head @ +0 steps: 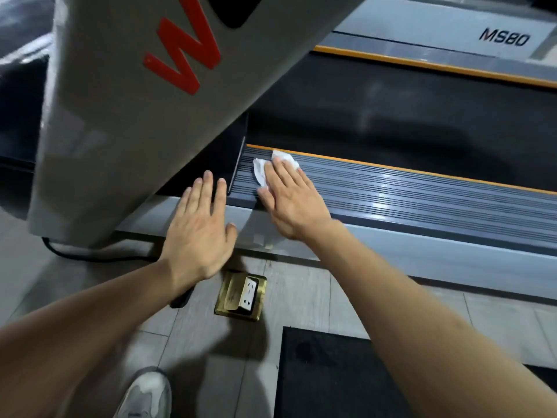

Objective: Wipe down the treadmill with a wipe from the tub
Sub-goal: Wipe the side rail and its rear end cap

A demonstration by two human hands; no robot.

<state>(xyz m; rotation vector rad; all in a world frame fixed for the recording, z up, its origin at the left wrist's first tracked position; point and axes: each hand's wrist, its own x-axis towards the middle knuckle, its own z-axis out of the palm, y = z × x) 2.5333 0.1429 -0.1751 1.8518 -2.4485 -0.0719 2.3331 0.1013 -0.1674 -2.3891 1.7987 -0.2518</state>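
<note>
The treadmill fills the upper view: a grey ribbed side rail (407,194) with an orange stripe runs beside the black belt (391,116). A crumpled white wipe (260,171) lies at the rail's left end. My right hand (289,200) presses flat on the wipe with straight fingers. My left hand (200,227) is spread open, fingers straight, over the grey base edge beside the foot of the grey upright (120,116) with red lettering. The tub is not in view.
A brass floor socket (241,295) sits in the tiled floor below my hands. A black cable (90,256) runs along the upright's foot. A black mat (331,372) lies at the lower right. My shoe (144,393) shows at the bottom.
</note>
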